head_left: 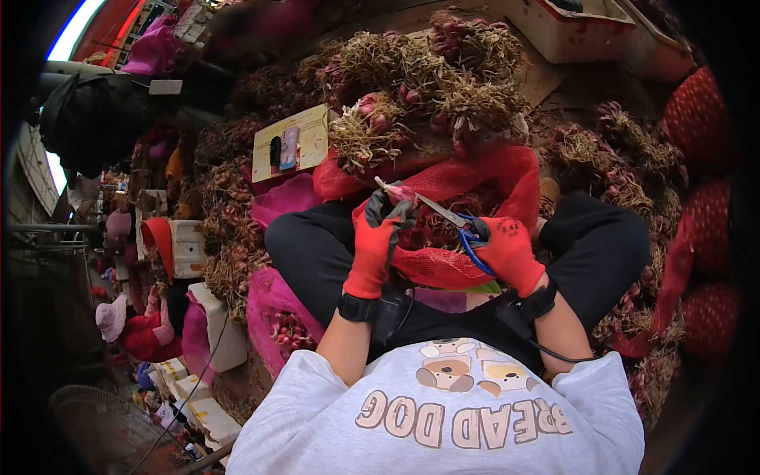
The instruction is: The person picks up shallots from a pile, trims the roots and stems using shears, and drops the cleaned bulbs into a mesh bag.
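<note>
While working above the red mesh bag (pixel 518 178), could cut too close by slipping.
Pinches with the left hand (pixel 378 237), nearly closed; curls the right hand (pixel 507 247) round the scissors (pixel 443 210), aiming toward the left hand, so could nick it; holds the shallot (pixel 401 192) by the bag's far left edge, so could drop it by gripping too loosely.

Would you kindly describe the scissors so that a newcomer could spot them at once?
From the pale shirt at the bottom, look up to the red mesh bag. Against it, the red-gloved right hand holds the scissors. Their blue handles and metal blade set them apart from the red mesh and pink bulbs around them.
</note>
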{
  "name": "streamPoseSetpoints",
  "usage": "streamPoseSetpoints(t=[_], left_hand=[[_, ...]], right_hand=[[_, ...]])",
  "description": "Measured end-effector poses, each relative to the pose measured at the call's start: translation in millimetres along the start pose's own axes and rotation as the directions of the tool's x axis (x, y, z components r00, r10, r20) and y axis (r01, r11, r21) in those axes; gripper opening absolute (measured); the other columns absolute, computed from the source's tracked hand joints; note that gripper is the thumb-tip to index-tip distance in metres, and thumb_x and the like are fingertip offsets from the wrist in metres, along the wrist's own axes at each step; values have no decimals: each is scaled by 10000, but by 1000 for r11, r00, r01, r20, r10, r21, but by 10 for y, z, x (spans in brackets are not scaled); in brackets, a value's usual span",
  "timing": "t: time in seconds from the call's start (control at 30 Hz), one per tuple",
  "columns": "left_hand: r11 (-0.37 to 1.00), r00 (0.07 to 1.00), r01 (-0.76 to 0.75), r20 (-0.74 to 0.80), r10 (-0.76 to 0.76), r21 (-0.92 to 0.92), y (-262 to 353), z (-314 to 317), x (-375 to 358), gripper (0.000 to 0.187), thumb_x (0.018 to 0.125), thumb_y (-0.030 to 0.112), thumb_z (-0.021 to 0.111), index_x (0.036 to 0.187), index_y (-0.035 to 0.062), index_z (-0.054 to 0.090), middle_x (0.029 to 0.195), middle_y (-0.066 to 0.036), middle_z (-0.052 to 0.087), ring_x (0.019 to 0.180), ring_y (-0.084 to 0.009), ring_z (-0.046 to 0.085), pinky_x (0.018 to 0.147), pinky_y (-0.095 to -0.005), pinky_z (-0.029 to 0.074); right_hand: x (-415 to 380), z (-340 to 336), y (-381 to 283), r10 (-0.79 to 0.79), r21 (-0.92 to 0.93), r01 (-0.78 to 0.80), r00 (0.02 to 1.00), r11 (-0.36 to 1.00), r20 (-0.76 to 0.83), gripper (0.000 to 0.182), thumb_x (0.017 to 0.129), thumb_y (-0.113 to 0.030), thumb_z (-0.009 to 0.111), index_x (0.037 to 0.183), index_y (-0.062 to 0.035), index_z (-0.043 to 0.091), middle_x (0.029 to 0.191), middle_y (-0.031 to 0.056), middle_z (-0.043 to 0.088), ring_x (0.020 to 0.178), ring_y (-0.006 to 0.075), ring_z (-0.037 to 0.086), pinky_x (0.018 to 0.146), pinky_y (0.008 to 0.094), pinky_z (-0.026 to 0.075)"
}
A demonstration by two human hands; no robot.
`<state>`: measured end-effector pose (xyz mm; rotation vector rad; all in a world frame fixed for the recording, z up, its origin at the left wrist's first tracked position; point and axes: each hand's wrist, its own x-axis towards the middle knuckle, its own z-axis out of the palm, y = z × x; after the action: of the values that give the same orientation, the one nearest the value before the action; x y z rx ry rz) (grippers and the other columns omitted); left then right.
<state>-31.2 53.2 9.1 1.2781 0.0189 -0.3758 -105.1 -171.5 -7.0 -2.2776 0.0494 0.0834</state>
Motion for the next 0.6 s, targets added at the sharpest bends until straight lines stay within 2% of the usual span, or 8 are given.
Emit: streamPoseSetpoints(t=[0.03,0.13,0.17,0.23,0.27,0.37,0.53,0.6], left_hand=[[1000,1000,9,-3,-9,18,-19,-7,7,289,859,21,547,1146,2,524,1052,-63,601,894,-161,615,786,-279,516],[979,996,-77,56,67,188,20,79,-10,375,824,-23,579,1193,-17,513,1101,-75,605,960,-156,608,846,-282,504],[958,990,-123,94,102,258,47,150,-39,403,812,-38,591,1206,-22,508,1117,-80,605,986,-154,604,867,-283,498],[956,989,-72,147,31,283,33,280,-125,449,779,-116,547,1220,-44,497,1146,-83,579,1030,-117,568,905,-266,471],[957,986,-43,167,-6,286,-23,308,-134,450,776,-110,556,1217,-38,500,1143,-80,581,1036,-114,563,905,-267,469],[945,978,5,195,-72,328,-107,362,-150,453,763,-84,585,1205,-14,513,1097,-65,603,1022,-109,559,889,-261,455],[971,950,3,301,-77,240,-57,475,-183,462,767,-59,576,1221,-14,502,1128,-79,603,1013,-132,572,889,-268,447],[928,956,11,267,-119,373,56,496,-231,468,775,-52,564,1236,-16,492,1165,-88,588,1019,-133,571,903,-273,447]], right_hand=[[5,15,22,24,-41,-23,1000,999,18,286,772,-322,684,922,-79,657,818,154,658,776,341,632,668,395,497],[49,66,11,86,191,-69,993,979,-79,268,805,-239,686,986,-45,651,857,137,678,786,267,670,688,368,510],[66,57,-6,69,425,-42,996,904,-48,264,808,-197,691,1009,-32,644,879,120,682,803,222,665,695,347,511],[119,44,-76,24,804,-7,1000,595,-9,273,814,-114,701,1055,-6,630,924,85,690,839,134,655,711,305,513],[131,14,-142,-22,855,36,999,518,-29,255,850,-76,665,1084,10,616,921,64,682,840,92,624,692,283,505],[131,-38,-188,-40,704,73,997,706,-63,262,849,-103,670,1083,0,614,909,82,682,826,110,636,685,289,499],[120,-64,-149,-40,540,110,989,834,-140,239,833,-119,662,1038,-5,620,878,157,663,767,237,662,672,323,498],[126,-49,-122,-37,482,109,987,870,-155,233,825,-126,659,1021,-6,622,855,179,654,745,288,656,661,332,495]])
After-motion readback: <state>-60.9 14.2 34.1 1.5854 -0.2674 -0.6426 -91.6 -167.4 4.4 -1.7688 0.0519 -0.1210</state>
